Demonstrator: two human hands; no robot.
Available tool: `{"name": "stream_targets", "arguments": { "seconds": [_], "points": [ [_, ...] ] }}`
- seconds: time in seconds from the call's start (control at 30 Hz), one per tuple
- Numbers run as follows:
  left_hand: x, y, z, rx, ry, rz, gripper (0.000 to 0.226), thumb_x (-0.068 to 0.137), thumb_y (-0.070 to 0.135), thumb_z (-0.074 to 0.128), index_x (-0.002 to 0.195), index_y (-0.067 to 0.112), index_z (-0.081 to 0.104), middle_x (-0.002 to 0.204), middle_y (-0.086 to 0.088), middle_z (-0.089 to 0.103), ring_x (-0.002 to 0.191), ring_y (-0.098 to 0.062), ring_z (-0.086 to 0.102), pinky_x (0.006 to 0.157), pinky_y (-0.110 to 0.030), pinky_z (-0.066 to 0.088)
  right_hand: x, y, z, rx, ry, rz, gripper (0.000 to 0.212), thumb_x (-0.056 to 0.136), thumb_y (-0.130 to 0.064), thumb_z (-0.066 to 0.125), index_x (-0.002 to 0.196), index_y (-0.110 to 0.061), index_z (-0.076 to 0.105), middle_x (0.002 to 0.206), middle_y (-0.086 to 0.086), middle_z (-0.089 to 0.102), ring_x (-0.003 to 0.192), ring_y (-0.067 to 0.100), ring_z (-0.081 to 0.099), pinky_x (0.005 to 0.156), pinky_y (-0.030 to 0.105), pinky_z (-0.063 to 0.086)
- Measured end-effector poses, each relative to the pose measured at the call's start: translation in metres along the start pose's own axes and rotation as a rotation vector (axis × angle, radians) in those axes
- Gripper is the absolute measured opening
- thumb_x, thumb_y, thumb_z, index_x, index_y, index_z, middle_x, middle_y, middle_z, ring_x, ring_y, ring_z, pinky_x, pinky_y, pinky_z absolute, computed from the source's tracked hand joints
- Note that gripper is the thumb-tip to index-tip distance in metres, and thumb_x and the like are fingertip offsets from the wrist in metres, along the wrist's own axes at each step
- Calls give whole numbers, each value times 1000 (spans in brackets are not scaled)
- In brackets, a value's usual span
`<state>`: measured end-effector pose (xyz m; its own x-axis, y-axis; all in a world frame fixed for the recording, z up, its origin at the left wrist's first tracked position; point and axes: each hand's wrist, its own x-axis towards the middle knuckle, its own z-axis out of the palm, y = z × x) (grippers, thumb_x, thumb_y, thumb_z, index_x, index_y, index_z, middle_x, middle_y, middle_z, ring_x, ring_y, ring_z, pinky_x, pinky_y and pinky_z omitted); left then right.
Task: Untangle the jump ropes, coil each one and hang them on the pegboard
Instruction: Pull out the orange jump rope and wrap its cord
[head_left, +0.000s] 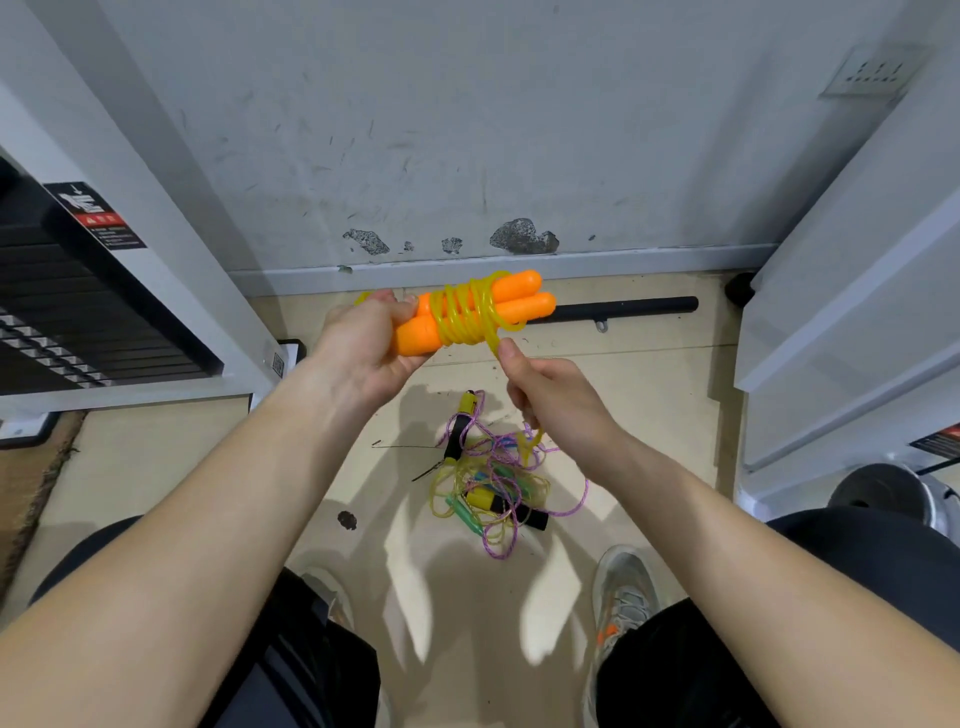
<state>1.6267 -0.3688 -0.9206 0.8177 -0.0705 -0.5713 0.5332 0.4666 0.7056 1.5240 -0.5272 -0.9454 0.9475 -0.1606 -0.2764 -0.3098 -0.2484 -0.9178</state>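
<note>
My left hand (363, 343) grips two orange jump-rope handles (519, 299) held side by side, pointing right. A yellow translucent cord (467, 312) is wound around them in several turns. My right hand (550, 395) pinches the free end of that yellow cord just below the bundle; the cord runs down through my fist toward the floor. On the floor between my feet lies a tangle of other ropes (498, 483): a purple speckled cord, a yellow-green cord, black-and-yellow handles and a green handle. No pegboard is in view.
A scuffed grey wall (467, 130) stands ahead, with a black bar (623, 309) lying at its base. White gym machine frames flank me, a weight stack (78, 312) at left and a weight plate (883, 488) at right. My shoes (628, 597) rest on the beige floor.
</note>
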Motion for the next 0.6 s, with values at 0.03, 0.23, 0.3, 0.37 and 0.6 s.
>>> {"name": "stream_targets", "arguments": {
  "seconds": [0.03,0.23,0.3,0.37,0.6],
  "points": [
    [-1,3,-2,7,-30,-27,47,94,-9,50,135,12,45,130,-19,58,101,-31,66,53,-47,60,1,-1,-5,-59,-11,7,62,84,-75,52,56,-21,39,63,6,33,54,16,31,62,32,26],
    [-15,9,-9,124,-171,-82,20,93,-11,52,99,7,58,88,-3,57,71,-20,67,49,-40,59,3,-9,-31,-92,-194,-112,21,98,-24,62,81,-12,66,58,-14,53,51,1,44,55,16,36],
    [-16,12,-11,234,-232,-50,21,94,-10,51,97,10,57,84,1,53,71,-16,63,48,-35,58,5,-10,-36,-137,-230,-151,14,97,-12,64,86,-17,71,57,-21,57,54,-3,50,56,11,38],
    [-16,14,-15,342,-317,-11,25,94,-10,51,96,14,57,81,5,48,74,-13,54,51,-31,58,10,-7,-38,-201,-209,-159,17,93,-10,68,81,-21,72,61,-17,58,57,-2,49,58,17,40],
    [-18,-1,-17,894,-397,316,36,90,-7,61,114,17,52,89,9,49,81,-13,51,67,-31,47,11,-3,-35,-692,42,-117,39,64,-51,85,66,-20,61,61,-10,58,60,11,53,56,30,39]
  ]
}}
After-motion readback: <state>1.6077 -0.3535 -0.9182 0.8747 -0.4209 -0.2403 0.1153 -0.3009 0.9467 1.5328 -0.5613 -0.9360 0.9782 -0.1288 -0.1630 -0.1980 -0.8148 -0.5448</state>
